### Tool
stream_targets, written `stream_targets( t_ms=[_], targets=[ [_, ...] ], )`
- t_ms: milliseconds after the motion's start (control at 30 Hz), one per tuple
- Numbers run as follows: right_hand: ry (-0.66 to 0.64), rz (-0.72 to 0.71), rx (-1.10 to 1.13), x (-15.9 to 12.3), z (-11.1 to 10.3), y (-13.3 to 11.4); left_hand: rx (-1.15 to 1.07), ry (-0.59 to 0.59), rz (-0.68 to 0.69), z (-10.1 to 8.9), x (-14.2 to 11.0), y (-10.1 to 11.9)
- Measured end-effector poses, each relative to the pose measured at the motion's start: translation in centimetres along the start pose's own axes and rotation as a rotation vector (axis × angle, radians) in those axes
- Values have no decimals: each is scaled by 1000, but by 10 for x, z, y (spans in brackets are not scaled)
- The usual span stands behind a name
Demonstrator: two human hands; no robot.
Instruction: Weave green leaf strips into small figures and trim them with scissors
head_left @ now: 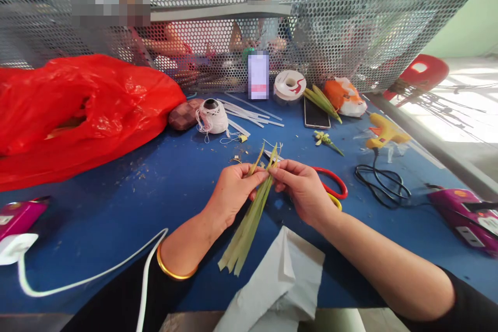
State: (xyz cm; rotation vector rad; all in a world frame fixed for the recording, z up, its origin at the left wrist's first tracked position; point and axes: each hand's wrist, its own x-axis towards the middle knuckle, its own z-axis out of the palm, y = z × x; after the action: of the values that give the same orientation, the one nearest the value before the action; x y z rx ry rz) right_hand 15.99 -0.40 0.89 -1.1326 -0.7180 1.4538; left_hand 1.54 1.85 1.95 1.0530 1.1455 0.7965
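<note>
Both my hands meet over the blue table around a bundle of pale green leaf strips. My left hand pinches the bundle near its narrow upper end, thumb on top. Against the same spot, the fingers of my right hand are pinched on the strips. The wide, cut ends fan down toward the table's near edge. Partly hidden behind my right hand lies a pair of scissors with red and yellow handles. A crumpled sheet of grey-white paper sits just below the hands.
A red plastic bag fills the left. Behind my hands are a thread cone, white strips, a ribbon spool, and leaves on a phone. At right, a yellow glue gun trails its cord toward a purple power strip.
</note>
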Motion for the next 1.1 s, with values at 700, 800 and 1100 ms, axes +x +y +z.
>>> stream_targets(
  t_ms=[700,800,1100],
  targets=[
    [-4,-27,-30,2,-5,-2,14,-120,-59,-6,-1,7],
    [8,-30,-19,3,-4,-2,60,-132,-43,-6,0,5],
    [-18,-13,6,2,-3,-1,111,-65,-43,-4,0,3]
  ],
)
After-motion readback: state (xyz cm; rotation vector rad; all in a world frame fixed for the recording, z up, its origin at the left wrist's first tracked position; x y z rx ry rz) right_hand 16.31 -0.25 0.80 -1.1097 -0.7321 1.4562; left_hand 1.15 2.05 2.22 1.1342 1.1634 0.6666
